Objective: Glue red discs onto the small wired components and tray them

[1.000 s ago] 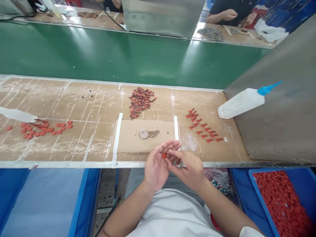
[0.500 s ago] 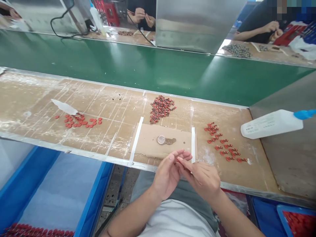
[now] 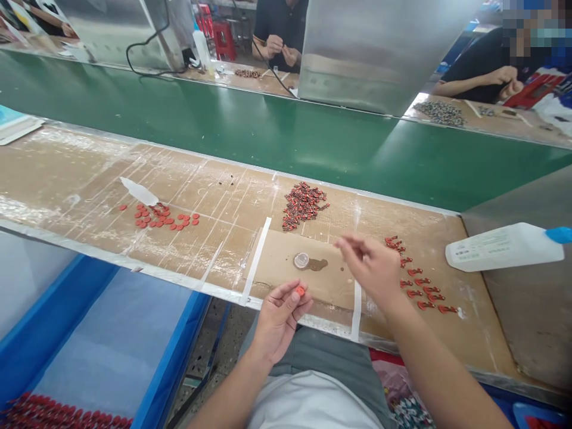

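Note:
My left hand [image 3: 279, 319] pinches a small red disc [image 3: 300, 291] between thumb and fingertips, just above the front edge of the bench. My right hand [image 3: 373, 268] is raised over the right side of the cardboard sheet [image 3: 272, 262], its fingers loosely bent and apart, with nothing visible in them. Beyond it lies a heap of small red-and-black figure pieces [image 3: 304, 204]. On the cardboard stands a small round clear cap [image 3: 301, 260] beside a wet brown stain [image 3: 319, 264]. To the right, rows of red figures on discs [image 3: 422, 292] are laid out.
Loose red discs [image 3: 165, 220] lie at left near a white scoop-like piece [image 3: 139, 192]. A white bottle with blue tip [image 3: 504, 245] lies against the metal panel at right. A blue bin [image 3: 167, 345] is below left. Across the green belt [image 3: 250, 116], other people's hands [image 3: 281, 50] work.
My hands have parted. The right has moved up and forward toward the heap of pieces, while the left keeps the red disc, which shows plainly now. The camera view has shifted slightly.

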### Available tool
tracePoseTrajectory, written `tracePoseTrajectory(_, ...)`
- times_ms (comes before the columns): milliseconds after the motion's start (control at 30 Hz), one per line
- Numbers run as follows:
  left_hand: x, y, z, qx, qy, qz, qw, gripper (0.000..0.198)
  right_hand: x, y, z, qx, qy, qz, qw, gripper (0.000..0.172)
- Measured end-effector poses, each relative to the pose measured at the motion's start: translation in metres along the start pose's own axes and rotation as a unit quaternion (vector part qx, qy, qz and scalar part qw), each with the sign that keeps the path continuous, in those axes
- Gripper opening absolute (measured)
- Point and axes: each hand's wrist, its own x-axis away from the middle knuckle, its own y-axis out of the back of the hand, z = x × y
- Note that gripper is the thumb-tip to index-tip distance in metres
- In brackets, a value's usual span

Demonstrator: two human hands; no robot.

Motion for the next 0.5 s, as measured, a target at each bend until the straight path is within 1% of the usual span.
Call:
tracePoseTrajectory(33, 0.0, 0.002, -0.002, -0.002, -0.008, -0.008, 1.0, 0.024, -0.02, -0.008, -0.009, -0.004, -0.052, 0.02, 0.998, 0.028)
tracePoseTrajectory(100, 0.001, 0.004, -0.006, -0.002, -0.022, -0.019, 1.0, 0.021, -0.058, -0.027, -0.03, 0.04, -0.129, 0.06, 0.989, 0.032)
tracePoseTrajectory(167, 0.001, 0.007, -0.007, 0.002, -0.029, -0.026, 0.999, 0.019, -0.088, -0.047, -0.048, 0.101, -0.181, 0.102, 0.973, 0.035)
tracePoseTrajectory(200, 0.002, 0.008, -0.007, 0.004, -0.033, -0.028, 0.999, 0.019, -0.099, -0.055, -0.055, 0.109, -0.192, 0.11, 0.969, 0.034)
tracePoseTrajectory(267, 0.003, 0.012, -0.008, 0.007, -0.039, -0.032, 0.999, 0.019, -0.112, -0.069, -0.064, 0.117, -0.204, 0.121, 0.964, 0.03)
tracePoseTrajectory(333, 0.004, 0.015, -0.009, 0.007, -0.045, -0.037, 0.998, 0.019, -0.119, -0.077, -0.07, 0.116, -0.207, 0.125, 0.963, 0.026)
tracePoseTrajectory(500, 0.004, 0.02, -0.012, 0.002, -0.05, -0.041, 0.998, 0.02, -0.126, -0.082, -0.078, 0.086, -0.205, 0.135, 0.966, 0.018)
